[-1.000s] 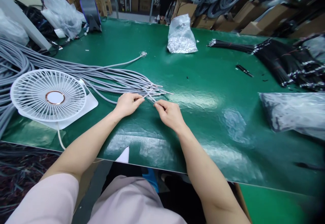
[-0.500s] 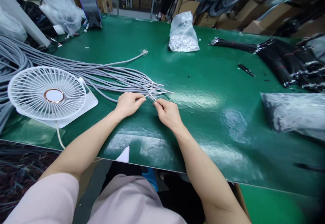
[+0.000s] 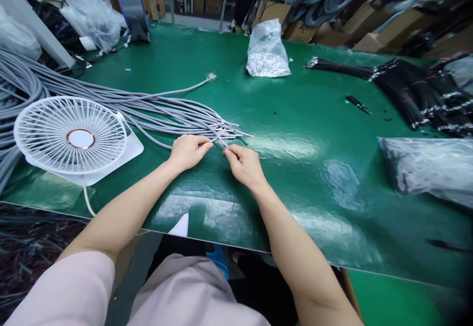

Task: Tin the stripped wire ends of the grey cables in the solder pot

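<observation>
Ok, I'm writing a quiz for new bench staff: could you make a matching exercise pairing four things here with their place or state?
Things
1. White fan
2. Gray cables
3. Black bundles
4. Right hand

Place or state
A. Far right of the table
B. Pinching thin strands
C. Round, at the table's front left
D. Reaching from the left to mid-table

Pairs: 1-C, 2-D, 3-A, 4-B

The wires (image 3: 221,142) at the right hand (image 3: 245,165) look too small to distinguish.
</observation>
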`<state>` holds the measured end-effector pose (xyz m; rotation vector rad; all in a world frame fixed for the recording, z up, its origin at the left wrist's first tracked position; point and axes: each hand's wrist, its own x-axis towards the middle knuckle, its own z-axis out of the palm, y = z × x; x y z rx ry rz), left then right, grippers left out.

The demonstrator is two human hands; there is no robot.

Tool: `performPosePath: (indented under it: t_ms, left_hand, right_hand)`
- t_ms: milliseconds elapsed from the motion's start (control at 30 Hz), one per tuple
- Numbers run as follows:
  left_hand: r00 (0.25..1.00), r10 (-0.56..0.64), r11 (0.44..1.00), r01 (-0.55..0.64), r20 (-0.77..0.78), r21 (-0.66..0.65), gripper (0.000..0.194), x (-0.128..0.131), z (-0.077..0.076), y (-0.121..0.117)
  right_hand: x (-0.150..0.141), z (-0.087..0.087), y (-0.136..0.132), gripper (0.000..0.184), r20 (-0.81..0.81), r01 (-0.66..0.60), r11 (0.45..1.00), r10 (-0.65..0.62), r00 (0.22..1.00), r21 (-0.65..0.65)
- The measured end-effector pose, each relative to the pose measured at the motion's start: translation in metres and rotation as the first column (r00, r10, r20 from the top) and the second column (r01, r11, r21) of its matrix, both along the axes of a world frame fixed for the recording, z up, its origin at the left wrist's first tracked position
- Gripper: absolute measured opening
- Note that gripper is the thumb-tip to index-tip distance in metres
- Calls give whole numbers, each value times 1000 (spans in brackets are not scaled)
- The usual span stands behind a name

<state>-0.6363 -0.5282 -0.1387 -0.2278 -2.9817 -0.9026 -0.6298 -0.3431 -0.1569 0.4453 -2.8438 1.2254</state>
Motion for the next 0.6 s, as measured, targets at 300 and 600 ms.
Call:
performPosePath:
  t_ms: [300,600]
  left_hand:
    - [999,-10,999,9,-35,-40,33,1,0,1]
    - [999,-23,997,21,-35,-79,32,4,0,3]
  right_hand:
    - [-2,-3,-3,25,41,16,996,-12,999,-93]
    - [-7,-10,-6,27,142,23,960,18,990,-280]
